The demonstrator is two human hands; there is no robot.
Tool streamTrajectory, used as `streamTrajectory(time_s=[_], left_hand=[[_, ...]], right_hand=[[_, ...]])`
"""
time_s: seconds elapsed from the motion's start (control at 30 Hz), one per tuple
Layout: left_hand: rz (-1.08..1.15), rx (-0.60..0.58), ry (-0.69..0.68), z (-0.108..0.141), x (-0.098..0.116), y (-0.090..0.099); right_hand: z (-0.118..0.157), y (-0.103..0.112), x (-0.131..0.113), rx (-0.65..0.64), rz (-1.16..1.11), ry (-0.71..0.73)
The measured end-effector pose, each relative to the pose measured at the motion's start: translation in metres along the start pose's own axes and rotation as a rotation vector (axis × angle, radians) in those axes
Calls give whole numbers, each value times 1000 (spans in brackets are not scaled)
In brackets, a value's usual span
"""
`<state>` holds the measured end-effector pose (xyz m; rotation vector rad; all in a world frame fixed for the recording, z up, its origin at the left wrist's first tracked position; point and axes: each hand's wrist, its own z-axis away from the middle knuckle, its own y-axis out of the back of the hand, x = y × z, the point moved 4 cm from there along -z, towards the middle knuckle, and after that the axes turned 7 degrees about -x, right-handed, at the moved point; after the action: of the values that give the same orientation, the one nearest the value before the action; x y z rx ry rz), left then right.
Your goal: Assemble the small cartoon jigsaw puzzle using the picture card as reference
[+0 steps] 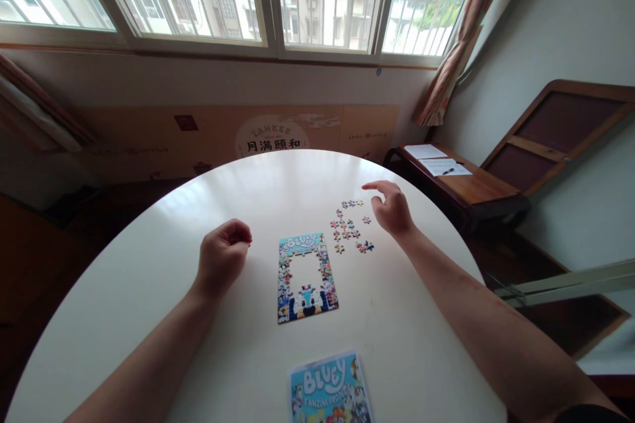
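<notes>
A partly assembled jigsaw puzzle [327, 297] lies flat on the white table, its border joined around a bare gap in the middle. Loose puzzle pieces [347, 234] are spread to its upper right, several lying close together. My right hand [391, 208] hovers beside the pieces with its index finger stretched out and thumb apart; nothing shows in it. To the left of the puzzle, my left hand [225, 254] rests on the table with fingers curled in; whatever they might hold is hidden. Nearer to me is a Bluey picture sheet [330, 390], cut off by the lower edge.
The round white table [149, 277] has its far edge near a wall under barred windows [327, 0]. At the right stands a low wooden table [476, 188] with papers [446, 167] and a pen on it. A printed cardboard panel [213, 132] leans behind.
</notes>
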<state>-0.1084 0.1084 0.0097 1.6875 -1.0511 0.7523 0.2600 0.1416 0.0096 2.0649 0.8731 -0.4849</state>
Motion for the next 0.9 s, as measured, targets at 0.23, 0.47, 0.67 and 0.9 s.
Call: streamTrajectory(time_s=[0.23,0.47,0.67,0.9], left_hand=[[-12,-12,26,-1,4,-2],[-25,-17,36,0,5,-3],[-35,-19,25,1,8,-2],[-37,-20,13,1,8,-2]], right_hand=[[1,-28,48,-137,120,-115],[3,-30,52,-172,135,-140],[0,-15,24,-139,141,-59],[6,-7,-29,-293,112,159]])
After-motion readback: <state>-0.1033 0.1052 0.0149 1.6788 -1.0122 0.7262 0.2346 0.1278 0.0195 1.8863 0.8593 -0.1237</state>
